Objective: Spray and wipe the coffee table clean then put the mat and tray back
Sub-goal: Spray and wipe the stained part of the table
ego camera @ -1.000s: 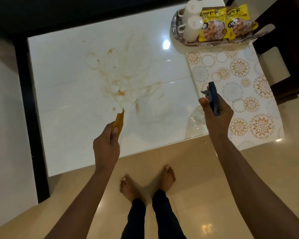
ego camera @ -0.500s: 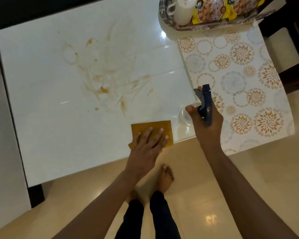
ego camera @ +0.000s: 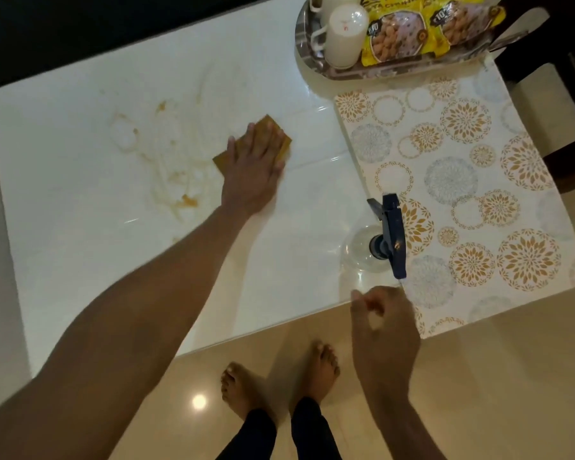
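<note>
You see dim, warm light, a lamp glare on the glossy floor (ego camera: 199, 402), soft blur, edges bowed.

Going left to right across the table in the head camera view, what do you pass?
Brown stains → left hand pressing the orange cloth → spray bottle → patterned mat.

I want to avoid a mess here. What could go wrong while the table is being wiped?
1. The spray bottle stands near the table's front edge, partly on the mat; the right hand or a tug on the mat could tip it.
2. The left hand presses the cloth beside the orange stains; wiping may smear them wider.
3. Wide strokes could reach the tray holding cups.
</note>
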